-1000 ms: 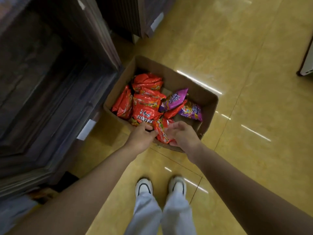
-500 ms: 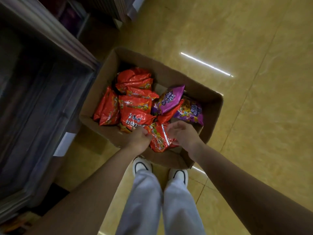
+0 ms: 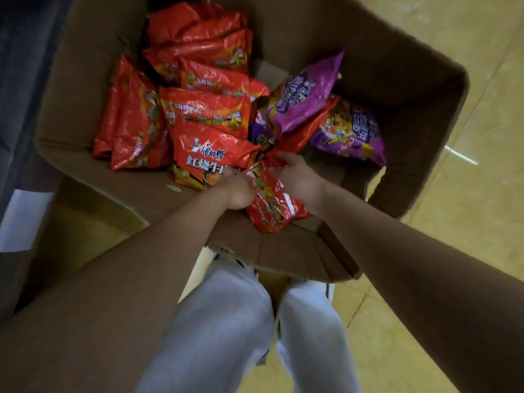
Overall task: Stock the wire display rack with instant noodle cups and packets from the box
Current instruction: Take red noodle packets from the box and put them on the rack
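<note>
From the head camera I look straight down into the cardboard box, which sits on the yellow tiled floor. Both hands are at its near wall, closed on one red noodle packet. The left hand grips its left edge and the right hand grips its upper right side, so the packet sits between them, touching both. Its long axis runs from the hands down toward me, tilted a little to the right, and its lower end hangs over the box's near flap.

Beyond the hands the other packets lie loose in the box — red ones heaped on the left and in the middle, two purple ones on the right. My white trouser legs show below the box. A dark shelf unit stands along the left.
</note>
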{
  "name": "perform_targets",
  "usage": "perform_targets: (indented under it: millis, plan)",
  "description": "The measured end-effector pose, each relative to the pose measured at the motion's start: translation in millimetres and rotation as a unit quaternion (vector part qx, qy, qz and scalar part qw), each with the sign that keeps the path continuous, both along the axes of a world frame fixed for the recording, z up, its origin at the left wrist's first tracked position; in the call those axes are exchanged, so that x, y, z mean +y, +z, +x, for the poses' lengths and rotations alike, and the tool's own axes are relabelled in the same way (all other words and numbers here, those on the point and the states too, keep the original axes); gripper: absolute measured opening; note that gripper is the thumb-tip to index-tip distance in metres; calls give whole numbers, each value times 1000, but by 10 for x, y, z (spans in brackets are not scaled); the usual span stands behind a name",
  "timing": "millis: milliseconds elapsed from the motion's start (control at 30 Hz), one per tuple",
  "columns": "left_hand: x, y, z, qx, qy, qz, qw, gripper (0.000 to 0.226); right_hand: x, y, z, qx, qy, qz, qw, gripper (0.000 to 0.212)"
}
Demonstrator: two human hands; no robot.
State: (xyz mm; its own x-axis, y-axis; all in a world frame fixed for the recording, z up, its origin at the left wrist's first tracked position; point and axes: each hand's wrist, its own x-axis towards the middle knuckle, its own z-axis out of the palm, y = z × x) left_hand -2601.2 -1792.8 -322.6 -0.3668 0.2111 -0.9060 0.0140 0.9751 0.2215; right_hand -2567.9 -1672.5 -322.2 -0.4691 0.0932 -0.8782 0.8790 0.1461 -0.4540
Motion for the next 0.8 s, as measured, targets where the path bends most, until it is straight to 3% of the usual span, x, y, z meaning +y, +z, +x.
perform_targets:
  millis: [167,367,567,800]
  plan:
    - [-3,447,117,-37,-14,13,999,34,90,419,9,7,-36,-3,999,38]
    - [112,1388,205,-15,100,74,992,28,177,1536,-198,52,12,19,998,33]
    - [70,2649,-227,-3,241,60,969,21,212,3063,-274,50,45,-55,996,33]
    - [-90,4569,-560,-10,369,101,924,15,-78,4568,-442,101,80,-23,991,35]
